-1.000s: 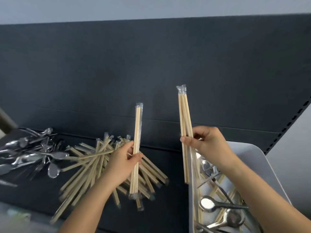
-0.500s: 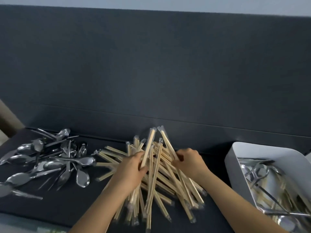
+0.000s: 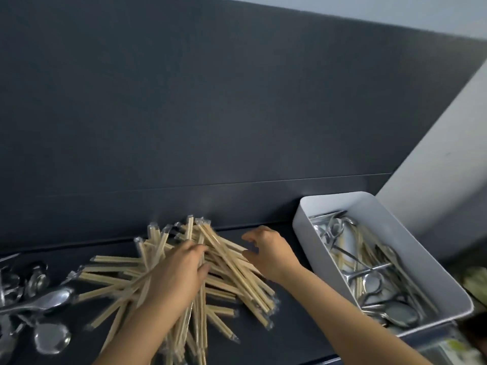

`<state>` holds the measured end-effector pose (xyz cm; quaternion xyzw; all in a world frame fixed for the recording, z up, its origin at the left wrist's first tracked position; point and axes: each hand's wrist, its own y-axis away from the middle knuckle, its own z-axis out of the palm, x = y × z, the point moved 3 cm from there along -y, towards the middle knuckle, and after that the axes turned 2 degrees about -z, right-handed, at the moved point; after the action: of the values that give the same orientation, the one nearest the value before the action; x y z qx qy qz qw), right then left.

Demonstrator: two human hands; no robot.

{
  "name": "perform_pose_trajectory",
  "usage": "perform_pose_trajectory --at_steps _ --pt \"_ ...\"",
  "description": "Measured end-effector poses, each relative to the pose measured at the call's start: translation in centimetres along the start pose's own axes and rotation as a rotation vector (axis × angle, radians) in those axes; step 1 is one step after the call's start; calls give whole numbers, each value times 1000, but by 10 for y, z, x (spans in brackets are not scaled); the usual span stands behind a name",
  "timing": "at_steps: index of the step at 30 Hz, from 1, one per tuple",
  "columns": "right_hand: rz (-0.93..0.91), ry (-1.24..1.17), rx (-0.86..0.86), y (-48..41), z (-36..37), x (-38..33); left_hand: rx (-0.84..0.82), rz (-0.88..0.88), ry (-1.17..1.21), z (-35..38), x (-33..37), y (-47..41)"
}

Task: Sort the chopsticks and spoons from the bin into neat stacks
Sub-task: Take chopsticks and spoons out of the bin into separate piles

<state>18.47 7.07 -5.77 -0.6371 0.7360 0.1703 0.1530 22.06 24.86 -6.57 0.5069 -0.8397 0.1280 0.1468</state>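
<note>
Head view: the sort was partly done. A loose, criss-crossed pile of wrapped chopsticks (image 3: pixel 237 281) lay on the dark table (image 3: pixel 290 327) toward 6 o'clock. A scatter of metal spoons (image 3: pixel 52 301) lay apart from it at 8 o'clock. Neither heap was yet a neat stack, as the sticks fanned out in many directions.

The white bin (image 3: pixel 334 204) sat at 4 o'clock. It was far from emptied, with more spoons and chopsticks tangled together inside. More lifting out and then squaring up appeared to remain.

The left hand (image 3: pixel 176 275) rested palm-down on the chopstick pile, with its fingers spread and nearly straight, touching the sticks rather than gripping them. The right hand (image 3: pixel 271 254) was just beside the pile's 3 o'clock edge, between the pile and the bin. Its fingers were loosely curled and it held nothing. Motion blur softened the fingertips.
</note>
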Motion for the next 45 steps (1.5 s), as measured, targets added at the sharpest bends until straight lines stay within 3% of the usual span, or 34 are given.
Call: perform_pose_trajectory --at_steps 5,9,17,23,31,34,40,45 --pt "-18 17 177 22 -51 35 -8 102 46 10 38 -14" --pt "108 55 241 44 -85 88 11 187 77 15 69 -20" --pt "169 116 166 46 -123 193 77 199 97 32 146 -41" --pt "-33 189 -64 -3 -121 247 97 107 67 55 218 -55" --pt "-446 588 -310 -55 -98 264 118 -55 46 77 258 -55" --pt "-479 653 -341 -59 -89 272 120 -91 41 81 262 -51" --pt "-490 543 -341 -57 -88 280 108 -152 26 86 264 -45" --pt "-568 681 -337 -48 -91 282 112 -132 26 87 269 -49"
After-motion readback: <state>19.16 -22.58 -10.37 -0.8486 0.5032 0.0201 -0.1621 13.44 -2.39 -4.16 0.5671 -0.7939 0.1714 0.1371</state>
